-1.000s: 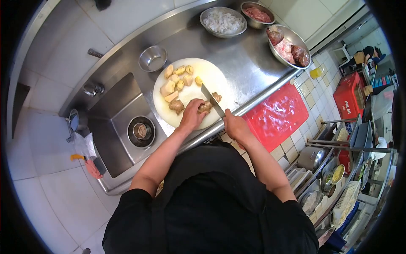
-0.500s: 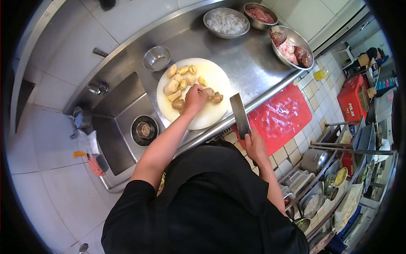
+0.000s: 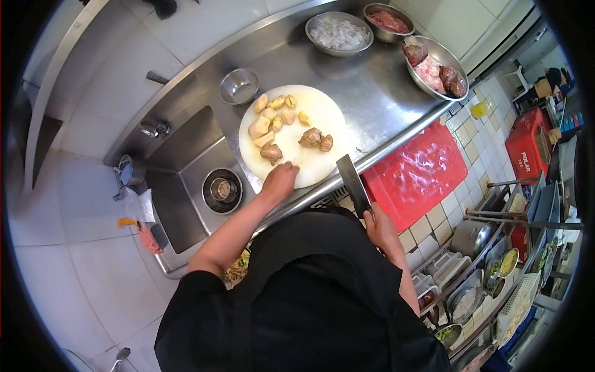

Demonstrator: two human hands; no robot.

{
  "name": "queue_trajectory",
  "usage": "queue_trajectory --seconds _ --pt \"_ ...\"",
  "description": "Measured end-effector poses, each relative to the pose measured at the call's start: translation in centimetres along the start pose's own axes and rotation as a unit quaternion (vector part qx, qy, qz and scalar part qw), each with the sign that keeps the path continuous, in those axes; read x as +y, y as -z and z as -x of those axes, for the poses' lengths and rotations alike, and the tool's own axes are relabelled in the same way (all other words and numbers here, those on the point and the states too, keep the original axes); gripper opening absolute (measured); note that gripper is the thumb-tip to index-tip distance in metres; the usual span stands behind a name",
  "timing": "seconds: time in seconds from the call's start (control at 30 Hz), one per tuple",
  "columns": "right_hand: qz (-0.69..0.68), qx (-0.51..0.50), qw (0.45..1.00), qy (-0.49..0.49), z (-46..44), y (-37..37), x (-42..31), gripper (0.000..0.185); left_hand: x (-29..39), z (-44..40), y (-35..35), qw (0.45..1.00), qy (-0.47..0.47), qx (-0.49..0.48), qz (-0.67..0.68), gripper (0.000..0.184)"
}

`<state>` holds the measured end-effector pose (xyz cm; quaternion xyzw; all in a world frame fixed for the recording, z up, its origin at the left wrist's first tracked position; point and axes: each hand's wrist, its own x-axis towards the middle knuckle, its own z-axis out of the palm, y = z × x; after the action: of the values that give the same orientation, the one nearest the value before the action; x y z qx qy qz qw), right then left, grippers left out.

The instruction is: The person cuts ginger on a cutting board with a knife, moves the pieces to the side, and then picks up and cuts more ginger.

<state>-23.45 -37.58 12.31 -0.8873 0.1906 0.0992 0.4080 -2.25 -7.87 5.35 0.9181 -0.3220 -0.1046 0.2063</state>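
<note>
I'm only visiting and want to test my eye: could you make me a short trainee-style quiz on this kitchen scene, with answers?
1. Which of the person's hands holds the knife?

2. True or false: the brown lumps lie on the round board.

3. How many bowls stand on the counter, leaving out whatever is in the sink?

Key:
1. The right hand.
2. True.
3. Four.
</note>
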Motion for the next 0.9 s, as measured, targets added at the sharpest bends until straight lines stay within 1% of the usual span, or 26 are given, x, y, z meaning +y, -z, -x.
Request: queue_trajectory --seconds 0.03,0.1,0.13,0.17,0.23,0.27,0.3,0.33,0.37,0.4,0.47,0.53,0.57,0.63,0.67,0.73,0.77,0.83,0.87,0.9 --pt "0.013 0.003 1.0 0.016 -0.1 0.1 0.4 0.023 0.1 1.8 0.8 1.0 -0.007 -0.024 0.01 0.012" --pt "0.029 0.003 0.999 0.035 -0.2 0.6 0.6 0.023 -0.3 6.9 2.7 0.988 0.06 -0.137 0.024 0.013" --pt "0.024 -0.002 0.999 0.037 -0.1 0.8 0.5 0.023 -1.6 9.7 2.9 0.967 0.092 -0.239 0.002 0.013" --pt "0.017 -0.007 0.999 0.039 -0.2 0.9 0.3 0.023 -2.9 12.3 3.3 0.933 0.123 -0.339 -0.02 0.014" --pt "0.013 -0.023 0.999 0.046 -0.6 0.9 0.2 0.024 -3.9 15.9 6.6 0.897 0.058 -0.439 -0.016 0.025" --pt "0.012 -0.036 0.998 0.05 -0.8 0.8 0.1 0.025 -4.2 15.8 7.0 0.895 0.058 -0.441 -0.018 0.025" --pt "0.01 -0.036 0.998 0.048 -1.1 0.7 -0.2 0.025 -4.6 15.2 7.4 0.933 0.109 -0.344 0.017 0.033" --pt "0.01 -0.056 0.997 0.061 -1.7 0.5 -0.8 0.024 -4.9 14.4 7.9 0.956 0.159 -0.24 0.052 0.042" --pt "0.01 -0.074 0.994 0.074 -2.6 0.3 -1.6 0.023 -5.1 12.5 7.9 0.975 0.162 -0.143 0.055 0.049" --pt "0.008 -0.072 0.995 0.075 -3.5 0.0 -2.3 0.023 -4.6 9.7 7.8 0.984 0.162 -0.043 0.056 0.056" --pt "-0.009 -0.09 0.989 0.12 -5.5 -1.1 -3.4 0.028 -2.3 4.6 8.5 0.987 0.108 0.093 0.075 0.066" --pt "0.003 -0.084 0.99 0.115 -7.7 -2.5 -4.2 0.03 -0.1 0.7 8.7 0.991 0.115 0.061 -0.019 0.071" --pt "0.015 -0.083 0.99 0.112 -8.5 -2.8 -4.4 0.031 -0.2 -0.4 8.3 0.992 0.113 0.061 -0.019 0.071" --pt "0.039 -0.073 0.99 0.114 -9.5 -3.1 -4.8 0.033 -1.0 -1.8 6.8 0.987 0.14 0.0 -0.074 0.068" --pt "0.06 -0.064 0.989 0.115 -9.9 -3.3 -5.0 0.034 -1.6 -1.8 6.5 0.987 0.139 -0.001 -0.077 0.068" --pt "0.062 -0.059 0.991 0.099 -10.0 -3.2 -5.4 0.035 -2.4 -1.4 6.1 0.99 0.137 0.017 -0.024 0.065" --pt "0.071 -0.055 0.993 0.082 -9.7 -3.1 -5.3 0.035 -2.6 -1.0 5.6 0.99 0.136 0.01 -0.026 0.065" --pt "0.062 -0.062 0.993 0.076 -9.2 -2.5 -5.3 0.034 -2.4 -0.3 4.5 0.984 0.122 0.06 0.117 0.062" --pt "0.057 -0.07 0.993 0.077 -8.9 -2.2 -5.3 0.033 -2.2 -0.2 3.8 0.984 0.121 0.055 0.117 0.062" --pt "0.055 -0.066 0.993 0.086 -8.3 -2.0 -5.2 0.03 -1.6 -0.2 3.2 0.97 0.114 0.082 0.197 0.061"
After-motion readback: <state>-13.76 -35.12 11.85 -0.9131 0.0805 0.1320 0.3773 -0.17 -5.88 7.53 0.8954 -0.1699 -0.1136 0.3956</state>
